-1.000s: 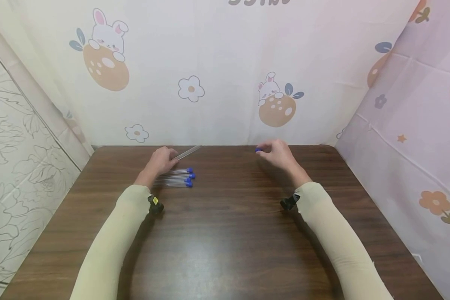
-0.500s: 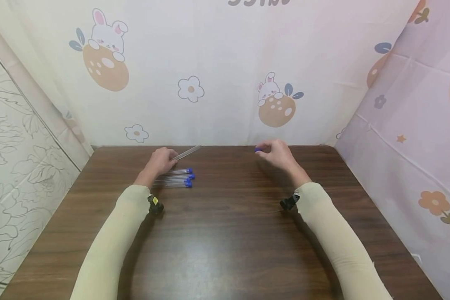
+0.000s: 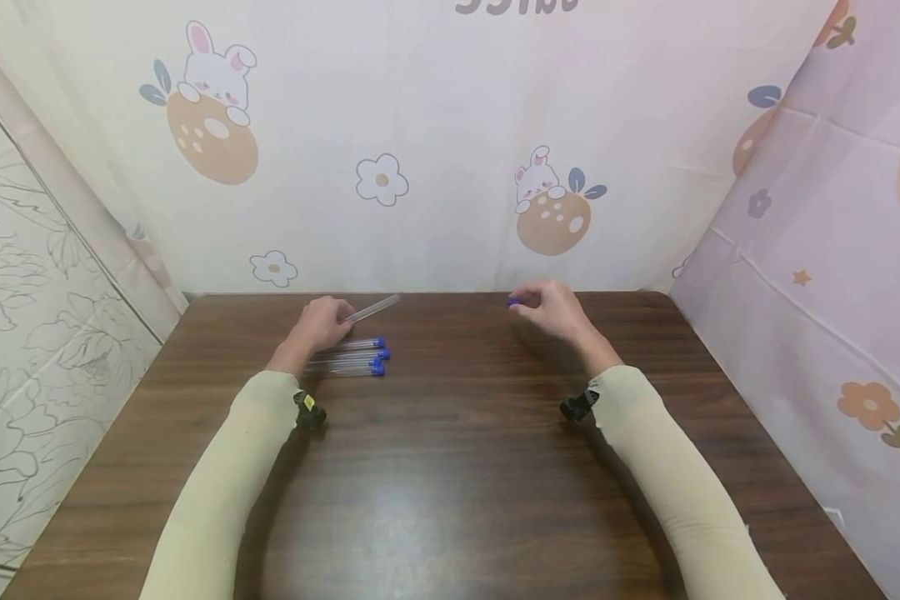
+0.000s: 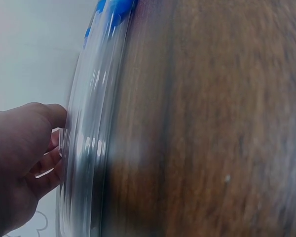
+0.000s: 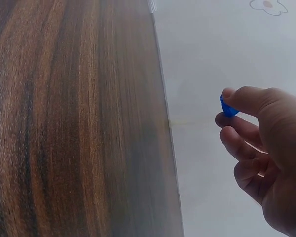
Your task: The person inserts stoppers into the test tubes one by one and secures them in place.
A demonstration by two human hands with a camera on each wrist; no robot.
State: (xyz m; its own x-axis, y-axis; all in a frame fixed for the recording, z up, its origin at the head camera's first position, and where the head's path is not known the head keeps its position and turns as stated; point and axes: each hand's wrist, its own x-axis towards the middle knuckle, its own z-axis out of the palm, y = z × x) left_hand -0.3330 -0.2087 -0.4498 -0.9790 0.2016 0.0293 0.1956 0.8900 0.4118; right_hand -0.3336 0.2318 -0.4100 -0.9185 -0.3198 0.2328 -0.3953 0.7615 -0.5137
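Observation:
My left hand point(image 3: 325, 323) holds a clear, uncapped test tube point(image 3: 377, 307) that slants up to the right over the table's back edge. Below that hand lie several clear test tubes point(image 3: 356, 358) with blue caps pointing right. In the left wrist view these tubes point(image 4: 91, 128) fill a band beside the fingers, and the held one is hard to make out. Over at the back right, my right hand point(image 3: 558, 310) pinches a small blue cap point(image 3: 513, 302). The right wrist view shows that cap point(image 5: 229, 106) between thumb and index finger, with the other fingers loosely curled.
A dark wooden table point(image 3: 435, 467) spreads beneath both arms. Right behind its back edge hangs a pale curtain point(image 3: 450, 167) printed with rabbits and flowers. Another curtain point(image 3: 832, 275) closes off the right side, and a flower-patterned panel point(image 3: 30, 333) stands at the left.
The free end of the left hand's test tube has dipped very slightly. Otherwise both hands keep their places, the right one still pinching the blue cap.

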